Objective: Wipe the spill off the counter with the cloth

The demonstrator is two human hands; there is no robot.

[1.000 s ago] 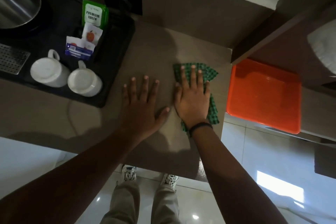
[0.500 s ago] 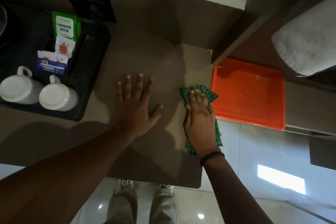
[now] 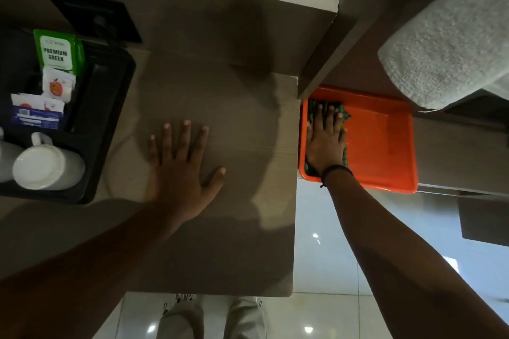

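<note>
A green checked cloth (image 3: 343,115) lies inside an orange tray (image 3: 385,143) just past the counter's right edge. My right hand (image 3: 325,143) presses flat on the cloth, fingers spread, and covers most of it. My left hand (image 3: 183,162) rests palm down with fingers apart on the brown counter (image 3: 220,242), holding nothing. I make out no spill on the counter surface in this dim light.
A black tray (image 3: 110,118) at the left holds two upturned white mugs (image 3: 46,168) and tea and sugar sachets (image 3: 57,52). A grey towel (image 3: 446,38) sits on a shelf at upper right. Glossy floor tiles and my shoes show below the counter's front edge.
My right hand slid the cloth rightward across the counter, over its right edge and into the orange tray. My left hand stayed flat on the counter.
</note>
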